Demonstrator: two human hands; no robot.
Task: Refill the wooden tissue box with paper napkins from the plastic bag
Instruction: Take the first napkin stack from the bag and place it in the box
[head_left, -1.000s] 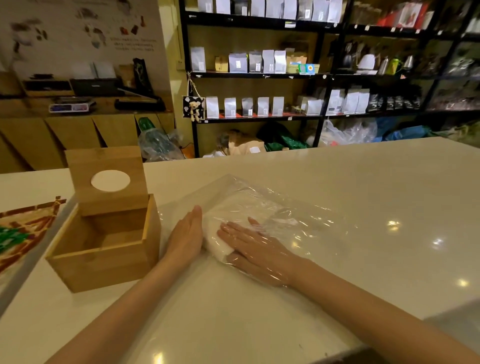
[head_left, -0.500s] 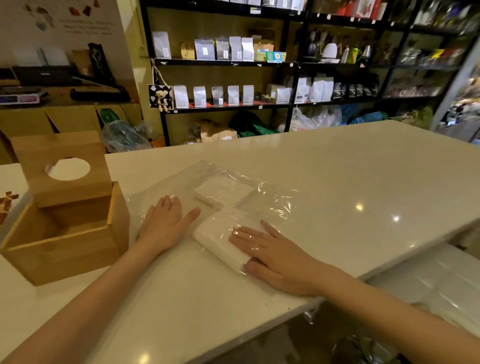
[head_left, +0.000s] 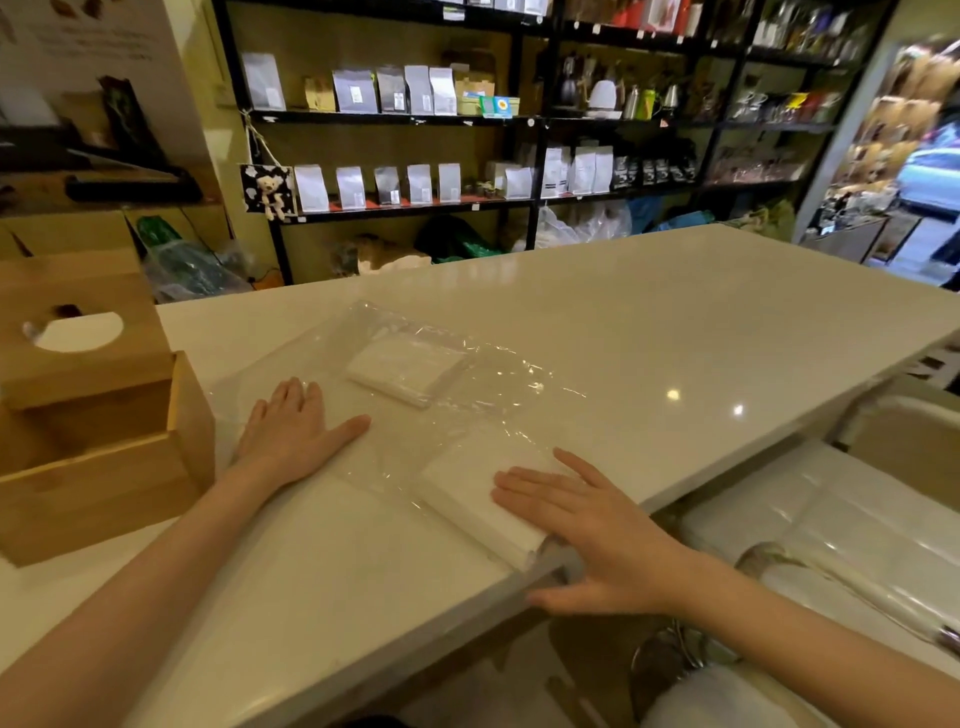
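1. Since half a second ago, my right hand (head_left: 592, 525) is sliding the napkin stack (head_left: 483, 493) to the counter (head_left: 675, 322) edge.
2. My right palm is lying flat and open on that stack, gripping nothing.
3. My left hand (head_left: 293, 431) is pressing flat, fingers spread, on the plastic bag (head_left: 467, 374).
4. A second napkin stack (head_left: 408, 366) is lying inside the bag, beyond both hands.
5. The wooden tissue box (head_left: 98, 431) is standing open just left of my left hand.
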